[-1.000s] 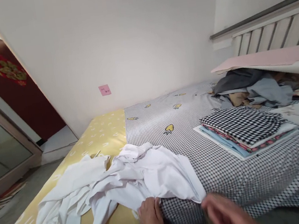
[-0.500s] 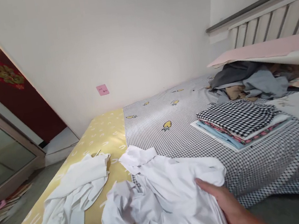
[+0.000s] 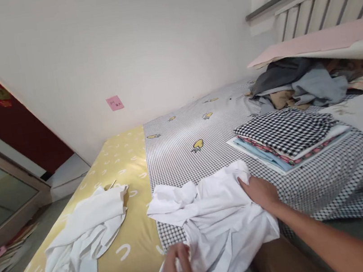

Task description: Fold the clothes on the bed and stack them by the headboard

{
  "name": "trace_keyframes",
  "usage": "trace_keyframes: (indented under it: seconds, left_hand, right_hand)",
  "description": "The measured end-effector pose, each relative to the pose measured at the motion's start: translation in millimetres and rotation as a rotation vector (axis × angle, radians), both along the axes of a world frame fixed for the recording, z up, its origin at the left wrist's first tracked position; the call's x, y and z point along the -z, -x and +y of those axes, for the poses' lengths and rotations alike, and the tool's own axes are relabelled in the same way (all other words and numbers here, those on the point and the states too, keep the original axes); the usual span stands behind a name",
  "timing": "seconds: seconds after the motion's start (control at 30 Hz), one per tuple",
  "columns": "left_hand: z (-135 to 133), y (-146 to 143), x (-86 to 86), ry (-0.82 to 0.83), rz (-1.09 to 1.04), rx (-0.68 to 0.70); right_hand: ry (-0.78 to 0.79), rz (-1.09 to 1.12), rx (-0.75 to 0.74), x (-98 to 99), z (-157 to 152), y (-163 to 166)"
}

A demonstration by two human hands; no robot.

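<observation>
A crumpled white garment, seemingly a shirt (image 3: 221,216), lies partly on the bed and hangs over its front edge. My left hand (image 3: 177,270) is closed on its near left part, fingers curled round a fold. At the upper right of the cloth, my right hand (image 3: 259,190) pinches the fabric, thumb on top. The shirt is bunched and wrinkled between my hands, and its far left end rests on the checked sheet. A second white garment (image 3: 84,241) lies loosely heaped to the left on the yellow cover.
To the right is a folded stack of clothes (image 3: 286,134) with black-and-white checked cloth on top. Behind it sits a pile of grey clothes (image 3: 313,84) under a pink sheet (image 3: 321,42). A white radiator (image 3: 328,0) stands at the back right; a glass door (image 3: 2,190) is left.
My left hand has come into view gripping the shirt. My right hand has shifted up along the cloth, now drawn out differently. The camera view has tilted slightly down.
</observation>
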State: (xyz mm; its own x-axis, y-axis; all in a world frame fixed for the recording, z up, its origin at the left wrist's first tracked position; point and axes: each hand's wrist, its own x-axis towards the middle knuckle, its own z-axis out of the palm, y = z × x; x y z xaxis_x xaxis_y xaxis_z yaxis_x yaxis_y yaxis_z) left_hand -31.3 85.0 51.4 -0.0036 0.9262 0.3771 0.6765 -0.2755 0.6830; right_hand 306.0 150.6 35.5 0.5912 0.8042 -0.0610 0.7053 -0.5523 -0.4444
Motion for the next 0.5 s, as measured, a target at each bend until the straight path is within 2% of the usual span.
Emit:
trace_keyframes:
  seconds: [0.03, 0.07, 0.13, 0.2, 0.27, 0.37, 0.43, 0.5]
  left_hand:
    - [23, 3, -8.7, -0.072, 0.005, -0.097]
    - [46, 3, -17.5, -0.142, 0.058, -0.121]
    - [91, -5, -32.5, -0.243, 0.216, -0.118]
    - [128, -19, -39.5, -0.244, 0.404, -0.096]
    - [156, -32, -35.9, -0.164, 0.585, -0.034]
    - [181, -40, -16.2, 0.095, 0.712, 0.077]
    - [189, -38, -2.3, 0.238, 0.643, 0.101]
    - [190, -32, 6.3, 0.279, 0.394, 0.114]
  right_hand:
    - [0.017, -0.053, -0.02, 0.9, -1, 3]
    - [0.028, -0.08, -0.036, 0.8, -3, 5]
    - [0.047, -0.105, -0.052, -0.6, -3, 6]
    - [0.055, -0.126, -0.065, -2.2, -2, 5]
    - [0.058, -0.152, -0.071, -3.2, -1, 5]
    - [0.064, -0.186, -0.076, -3.5, 1, 7]
    - [0.054, -0.207, -0.073, -0.8, 0, 7]
    - [0.019, -0.222, -0.06, 6.8, -3, 6]
